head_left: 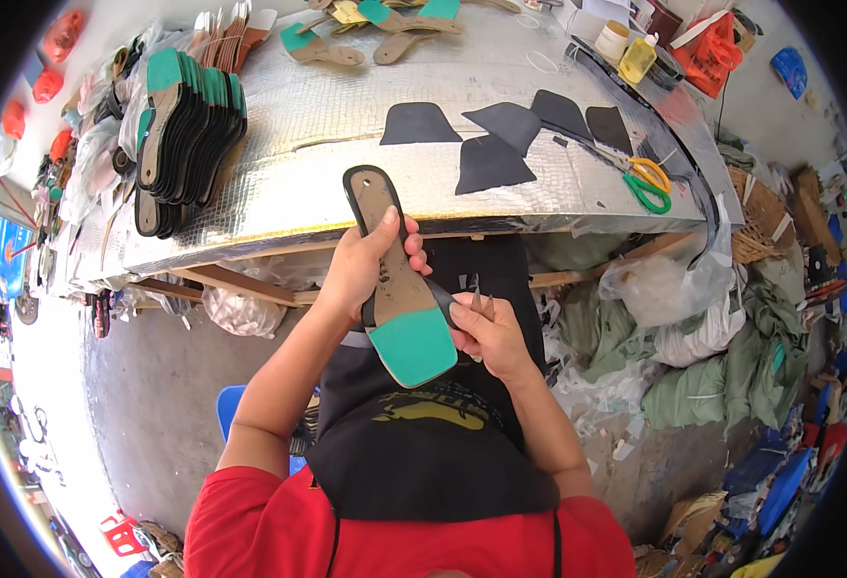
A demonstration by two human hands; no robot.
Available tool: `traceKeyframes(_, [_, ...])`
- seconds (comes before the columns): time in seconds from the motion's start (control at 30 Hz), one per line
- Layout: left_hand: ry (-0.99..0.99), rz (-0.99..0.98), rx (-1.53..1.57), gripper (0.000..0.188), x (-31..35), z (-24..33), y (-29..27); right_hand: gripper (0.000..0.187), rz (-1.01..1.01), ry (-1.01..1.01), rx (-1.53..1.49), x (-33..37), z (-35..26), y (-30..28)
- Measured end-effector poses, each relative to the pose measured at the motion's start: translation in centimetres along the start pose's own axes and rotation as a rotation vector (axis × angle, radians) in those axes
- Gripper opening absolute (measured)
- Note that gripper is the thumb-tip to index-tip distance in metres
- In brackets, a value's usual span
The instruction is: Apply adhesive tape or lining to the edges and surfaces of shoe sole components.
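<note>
My left hand (pixel 370 262) is wrapped round the middle of a brown shoe insole (pixel 404 289) with a teal front part and a black border along its heel end. The insole tilts over my lap, heel end toward the table. At its right edge, my right hand (pixel 486 332) pinches a thin black strip (pixel 440 297) that runs up to the insole. Pointed metal tips (pixel 477 291) stick up from the same hand; the rest of that tool is hidden, so its kind is unclear. Several black trapezoid pieces (pixel 496 164) lie on the table beyond.
A tall stack of similar insoles (pixel 187 135) stands on the table's left side, with more insoles (pixel 322 48) at the back. Scissors with green and orange handles (pixel 647 191) lie at right, near a bottle of yellow liquid (pixel 638 60). Green sacks (pixel 703 385) sit below the table's right side.
</note>
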State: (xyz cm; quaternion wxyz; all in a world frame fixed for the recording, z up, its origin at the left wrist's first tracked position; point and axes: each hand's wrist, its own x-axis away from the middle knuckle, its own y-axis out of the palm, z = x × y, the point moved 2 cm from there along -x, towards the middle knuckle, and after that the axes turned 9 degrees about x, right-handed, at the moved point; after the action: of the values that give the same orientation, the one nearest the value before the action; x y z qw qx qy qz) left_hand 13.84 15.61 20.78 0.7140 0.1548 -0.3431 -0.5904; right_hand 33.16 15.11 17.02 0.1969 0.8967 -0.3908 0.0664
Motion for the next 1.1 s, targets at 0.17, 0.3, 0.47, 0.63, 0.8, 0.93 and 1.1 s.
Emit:
traceKeyframes(0.17, [0.204, 0.028, -0.109, 0.030, 0.3, -0.6, 0.5, 0.025, 0.131, -0.142, 0.265, 0.1, 0.2, 0.8])
traceKeyframes(0.3, [0.249, -0.024, 0.005, 0.042, 0.9, -1.5, 0.6, 0.023, 0.248, -0.248, 0.427, 0.0, 0.0, 0.6])
traceKeyframes(0.47, [0.235, -0.238, -0.132, 0.055, 1.7, -2.0, 0.2, 0.022, 0.311, -0.297, 0.629, 0.2, -0.9, 0.5])
traceKeyframes(0.63, [0.024, -0.208, 0.035, 0.062, 2.1, -1.5, 0.0, 0.019, 0.141, -0.057, 0.251, -0.2, -1.1, -0.7])
traceKeyframes(0.8, [-0.168, -0.100, 0.309, 0.059, 2.3, -1.4, 0.2, 0.018, 0.259, -0.344, 0.411, -1.9, -0.9, -1.7])
traceKeyframes(0.93, [0.034, -0.016, 0.324, 0.057, 2.0, -0.4, -0.6, 0.039, 0.586, -0.236, 0.232, -1.2, -0.2, -3.2])
traceKeyframes(1.1, [0.028, -0.064, 0.407, 0.056, 2.0, -1.0, -0.6, 0.028, 0.039, -0.019, -0.233, 0.4, 1.6, 0.2])
